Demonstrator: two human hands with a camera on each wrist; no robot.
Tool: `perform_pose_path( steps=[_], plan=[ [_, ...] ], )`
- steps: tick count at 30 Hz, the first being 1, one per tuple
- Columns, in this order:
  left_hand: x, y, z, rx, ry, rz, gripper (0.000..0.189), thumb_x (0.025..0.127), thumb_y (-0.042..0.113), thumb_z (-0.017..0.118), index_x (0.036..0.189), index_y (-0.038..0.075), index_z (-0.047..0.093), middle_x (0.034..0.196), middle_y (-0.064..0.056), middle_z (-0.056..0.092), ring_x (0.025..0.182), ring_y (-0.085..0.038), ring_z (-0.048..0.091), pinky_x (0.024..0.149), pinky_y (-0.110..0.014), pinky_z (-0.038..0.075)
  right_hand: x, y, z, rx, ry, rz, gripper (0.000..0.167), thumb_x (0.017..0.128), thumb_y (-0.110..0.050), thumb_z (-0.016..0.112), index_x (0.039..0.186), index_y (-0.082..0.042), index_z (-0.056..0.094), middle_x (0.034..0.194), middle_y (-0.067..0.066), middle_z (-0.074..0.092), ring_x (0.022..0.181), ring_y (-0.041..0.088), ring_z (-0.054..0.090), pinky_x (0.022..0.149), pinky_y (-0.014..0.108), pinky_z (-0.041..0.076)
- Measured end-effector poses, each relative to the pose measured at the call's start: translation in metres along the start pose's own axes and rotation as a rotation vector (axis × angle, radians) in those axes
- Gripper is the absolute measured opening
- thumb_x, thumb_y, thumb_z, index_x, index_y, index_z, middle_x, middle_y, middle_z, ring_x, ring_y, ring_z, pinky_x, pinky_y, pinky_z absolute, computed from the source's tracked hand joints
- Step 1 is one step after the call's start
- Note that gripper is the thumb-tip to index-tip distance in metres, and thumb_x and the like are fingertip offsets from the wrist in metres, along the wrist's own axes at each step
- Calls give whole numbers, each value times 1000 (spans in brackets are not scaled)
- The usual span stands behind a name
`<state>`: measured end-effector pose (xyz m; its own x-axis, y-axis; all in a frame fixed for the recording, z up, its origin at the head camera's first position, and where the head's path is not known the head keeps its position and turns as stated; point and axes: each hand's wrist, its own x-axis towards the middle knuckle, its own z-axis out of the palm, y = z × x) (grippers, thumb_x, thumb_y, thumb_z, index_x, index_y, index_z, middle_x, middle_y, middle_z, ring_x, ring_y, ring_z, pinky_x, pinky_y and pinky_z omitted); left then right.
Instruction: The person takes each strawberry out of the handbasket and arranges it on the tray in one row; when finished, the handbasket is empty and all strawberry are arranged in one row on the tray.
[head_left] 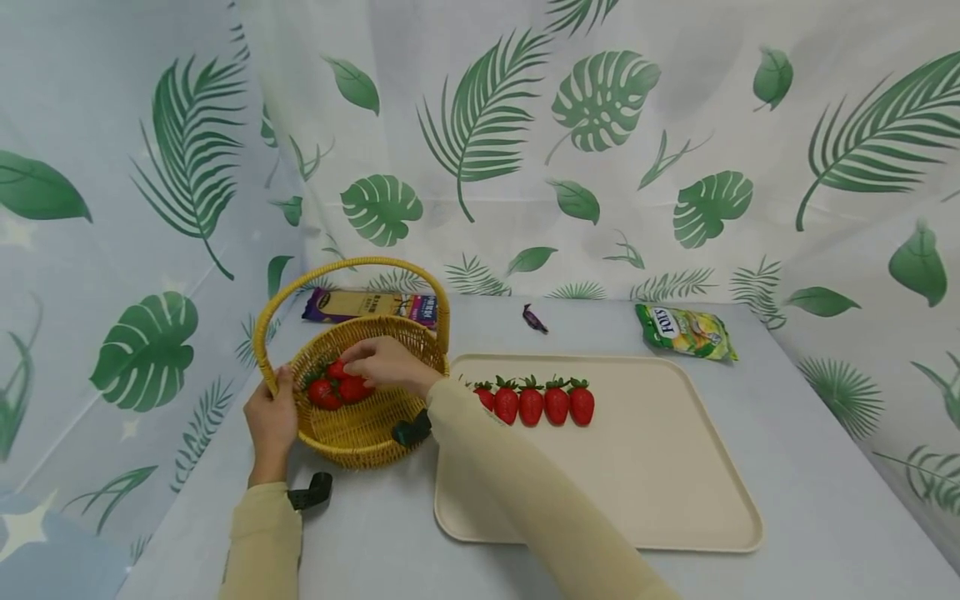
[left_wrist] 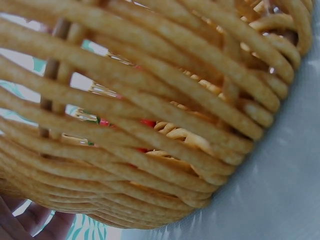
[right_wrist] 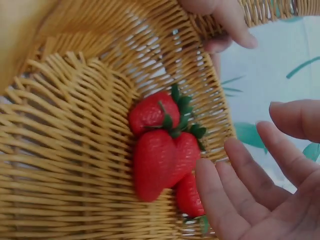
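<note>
A yellow wicker basket (head_left: 352,451) with a tall arched handle stands on the left. Its left rim, by the foot of the handle, is held by my left hand (head_left: 272,417); in the right wrist view that hand's fingers (right_wrist: 232,25) come over the rim. Several red strawberries (right_wrist: 155,165) with green leaves lie bunched inside. Over them is my right hand (head_left: 386,365), its fingers loosely extended and nothing between them in the right wrist view. Woven canes (left_wrist: 150,115) fill the left wrist view, with bits of red showing through.
Right of the basket lies a beige tray (head_left: 645,467) with several strawberries (head_left: 531,406) in a row, partly covered by my right sleeve. Behind are a purple-and-gold packet (head_left: 360,303), a small purple wrapped piece (head_left: 534,318) and a green FOX'S bag (head_left: 686,332).
</note>
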<state>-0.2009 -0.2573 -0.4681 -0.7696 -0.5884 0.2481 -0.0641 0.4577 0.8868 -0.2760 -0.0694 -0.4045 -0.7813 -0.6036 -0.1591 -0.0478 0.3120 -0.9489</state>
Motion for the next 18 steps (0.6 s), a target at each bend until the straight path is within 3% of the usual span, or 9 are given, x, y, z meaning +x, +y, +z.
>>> perform_pose_path(
  steps=[3,6,8,10,14,18],
  plan=[
    [0,0,1,-4,0,1,59,101,52,41,95,-1,66,86,-16,59,59,-15,40,57,-29,33,4,-7,0,-43,-1,-4,28,95,-22,64,120,-9,68,100,-4,66,94,30,64,89,48,49],
    [2,0,2,-12,6,8,56,101,50,43,93,0,66,78,-14,56,56,-16,39,55,-30,33,12,-5,-3,-15,-21,19,27,96,-20,63,120,-8,68,85,1,60,75,26,56,84,48,47],
    [2,0,3,-8,3,6,56,101,51,43,93,0,65,75,-10,55,57,-17,39,55,-30,33,18,1,-7,-8,-36,34,28,96,-19,62,121,-8,68,81,6,58,71,24,51,83,47,46],
    [2,-1,3,-4,0,2,55,101,51,43,92,1,65,72,-8,52,56,-18,39,54,-31,33,22,8,-10,0,-63,41,29,97,-17,61,123,-6,66,85,11,60,75,26,53,85,46,47],
    [1,-2,3,-1,-10,-5,56,101,52,41,92,2,64,73,-11,52,57,-19,39,54,-31,33,28,19,-17,-14,-85,52,30,97,-18,60,124,-7,66,108,5,67,105,24,62,92,44,50],
    [1,-2,1,-6,-4,1,56,102,51,41,94,1,64,81,-16,57,60,-19,40,56,-30,33,31,24,-19,-27,-92,57,30,96,-19,62,124,-9,67,112,-1,68,107,20,63,89,40,52]
  ],
)
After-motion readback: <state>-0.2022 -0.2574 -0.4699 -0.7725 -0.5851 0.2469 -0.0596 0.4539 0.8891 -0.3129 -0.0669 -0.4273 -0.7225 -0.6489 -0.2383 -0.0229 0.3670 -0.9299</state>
